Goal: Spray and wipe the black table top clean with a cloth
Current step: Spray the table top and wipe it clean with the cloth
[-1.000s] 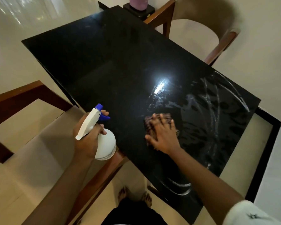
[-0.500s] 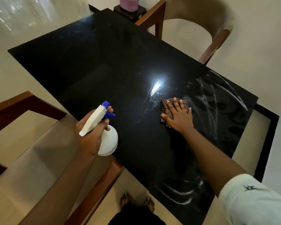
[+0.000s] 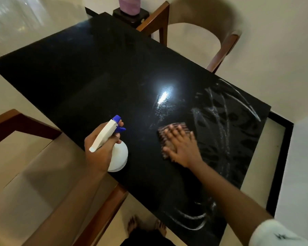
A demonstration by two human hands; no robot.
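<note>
brown cloth (image 3: 176,125) under right hand (image 3: 183,148)

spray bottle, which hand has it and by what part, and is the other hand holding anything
Left hand grips the spray bottle at its neck, under the trigger head. Right hand holds nothing: it presses flat on the cloth.

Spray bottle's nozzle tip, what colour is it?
Blue; the nozzle tops a white spray bottle, clearest in the head view.
</note>
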